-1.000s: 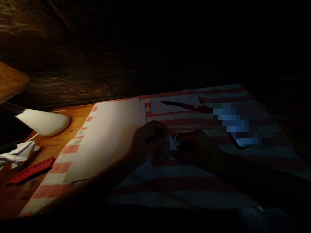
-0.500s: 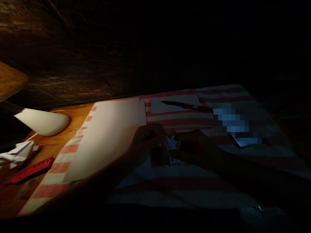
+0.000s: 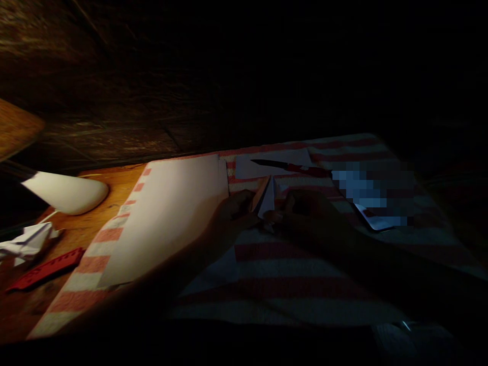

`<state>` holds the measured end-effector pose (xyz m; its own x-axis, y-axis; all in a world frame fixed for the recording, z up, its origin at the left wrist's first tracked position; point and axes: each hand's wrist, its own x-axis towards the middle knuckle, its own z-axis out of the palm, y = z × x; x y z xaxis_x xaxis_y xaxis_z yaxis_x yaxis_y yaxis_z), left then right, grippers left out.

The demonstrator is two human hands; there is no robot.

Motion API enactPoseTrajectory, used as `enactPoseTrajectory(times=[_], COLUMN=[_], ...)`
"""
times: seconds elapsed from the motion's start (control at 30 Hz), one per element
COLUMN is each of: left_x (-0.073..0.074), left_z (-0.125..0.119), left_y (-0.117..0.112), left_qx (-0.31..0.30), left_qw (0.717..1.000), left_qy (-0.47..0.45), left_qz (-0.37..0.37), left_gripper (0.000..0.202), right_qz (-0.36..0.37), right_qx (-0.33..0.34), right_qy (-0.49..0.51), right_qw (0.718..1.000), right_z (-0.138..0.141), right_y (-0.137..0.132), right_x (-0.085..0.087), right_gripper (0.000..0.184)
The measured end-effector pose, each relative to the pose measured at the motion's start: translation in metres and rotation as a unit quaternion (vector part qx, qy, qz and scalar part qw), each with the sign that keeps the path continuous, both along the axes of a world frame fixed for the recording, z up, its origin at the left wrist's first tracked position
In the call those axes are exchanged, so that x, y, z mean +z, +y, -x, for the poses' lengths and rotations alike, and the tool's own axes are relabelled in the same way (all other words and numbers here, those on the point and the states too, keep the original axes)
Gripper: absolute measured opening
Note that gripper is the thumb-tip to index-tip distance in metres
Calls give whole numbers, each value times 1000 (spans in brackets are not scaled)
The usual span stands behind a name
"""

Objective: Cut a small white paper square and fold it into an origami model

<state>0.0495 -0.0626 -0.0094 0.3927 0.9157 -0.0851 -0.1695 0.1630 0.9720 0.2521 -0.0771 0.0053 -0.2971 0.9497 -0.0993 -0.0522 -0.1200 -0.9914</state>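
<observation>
The scene is very dark. My left hand (image 3: 232, 211) and my right hand (image 3: 305, 218) meet over a red-and-white striped cloth (image 3: 282, 269). Between them stands a small folded white paper piece (image 3: 267, 195), pointed end up, pinched by the fingers of both hands. The fingers are in shadow and hard to make out. A large white sheet (image 3: 171, 213) lies flat just left of my left hand.
A knife with a red handle (image 3: 293, 166) lies on a small white paper (image 3: 274, 165) behind my hands. A white lamp base (image 3: 66, 192), crumpled paper (image 3: 26, 243) and a red ruler (image 3: 46, 268) sit on the wooden table (image 3: 95, 223) at left. A blurred patch lies at right.
Both hands have moved a little away from me, and the folded paper now stands upright with its point up, where before it was lower and crumpled between the fingers.
</observation>
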Motion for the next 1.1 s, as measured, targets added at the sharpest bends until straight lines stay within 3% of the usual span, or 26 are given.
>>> enactPoseTrajectory(times=[0.17,0.23,0.33,0.5,0.73,0.83,0.97,1.1], left_x=[5,7,8,11,11,7,4,1], left_z=[9,14,19,17,17,17,16,16], left_y=[5,7,10,11,13,13,11,8], left_qx=[-13,-46,-77,-106,-49,-30,-34,-37], left_qw=[994,991,985,984,992,993,997,999], left_qy=[-48,-33,-17,-21,-80,-86,-46,-2], left_qz=[96,123,152,141,82,70,47,31], left_gripper=[38,33,25,20,29,27,30,29], right_qz=[-52,-95,-141,-88,-102,-146,-213,-230], right_qx=[-128,-114,-45,65,42,25,17,60], right_qy=[-18,0,-11,-33,-60,-91,-126,-141], right_qw=[990,989,989,993,992,985,969,961], right_z=[-10,-14,-16,-13,-18,-20,-19,-18], right_y=[6,9,8,-1,7,13,14,10], right_x=[8,10,12,18,13,9,6,1], right_gripper=[29,20,22,22,16,9,7,4])
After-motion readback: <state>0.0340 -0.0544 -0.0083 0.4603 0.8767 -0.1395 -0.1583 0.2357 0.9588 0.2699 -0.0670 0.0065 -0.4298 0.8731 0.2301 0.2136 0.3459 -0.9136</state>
